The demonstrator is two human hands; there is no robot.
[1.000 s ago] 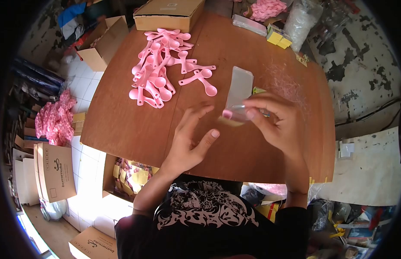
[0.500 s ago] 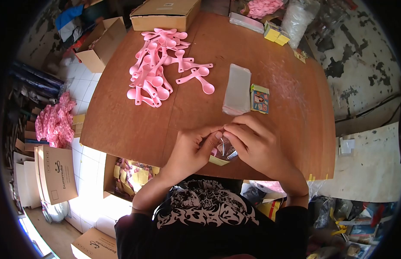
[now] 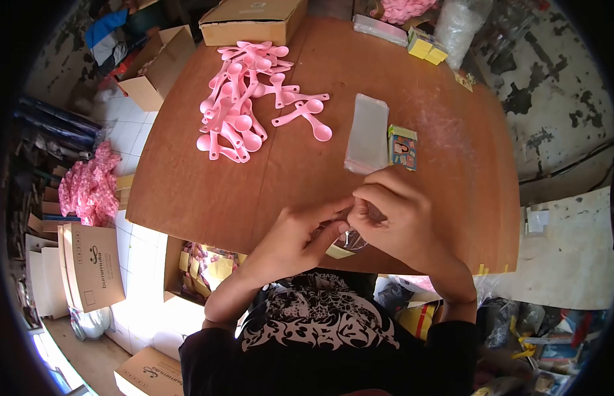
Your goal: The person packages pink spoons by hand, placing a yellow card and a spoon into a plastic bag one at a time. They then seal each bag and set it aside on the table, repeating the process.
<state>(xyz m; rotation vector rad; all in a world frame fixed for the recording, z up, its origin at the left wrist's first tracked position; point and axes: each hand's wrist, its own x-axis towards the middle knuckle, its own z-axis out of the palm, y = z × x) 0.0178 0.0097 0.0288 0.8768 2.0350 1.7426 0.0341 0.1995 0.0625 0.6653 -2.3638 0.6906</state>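
Both hands meet over the near edge of the brown wooden table (image 3: 188,185). My left hand (image 3: 297,234) and my right hand (image 3: 393,221) pinch a small clear plastic bag (image 3: 343,243) with a yellow card in it between their fingertips. What else the bag holds is hidden by the fingers. A stack of clear empty bags (image 3: 368,134) lies just beyond my right hand. A small colourful printed box (image 3: 403,147) sits beside that stack. Farther left is a pile of pink plastic spoons (image 3: 244,99).
A closed cardboard box (image 3: 251,20) stands at the table's far edge, with yellow packets (image 3: 426,45) and plastic bags at the far right. An open carton (image 3: 158,66) sits left of the table. Below the near edge, a box of yellow packets (image 3: 204,267) rests on the floor.
My right hand brought a clear bag from the stack down to the table's near edge. My left hand joined it, and both now work the bag together.
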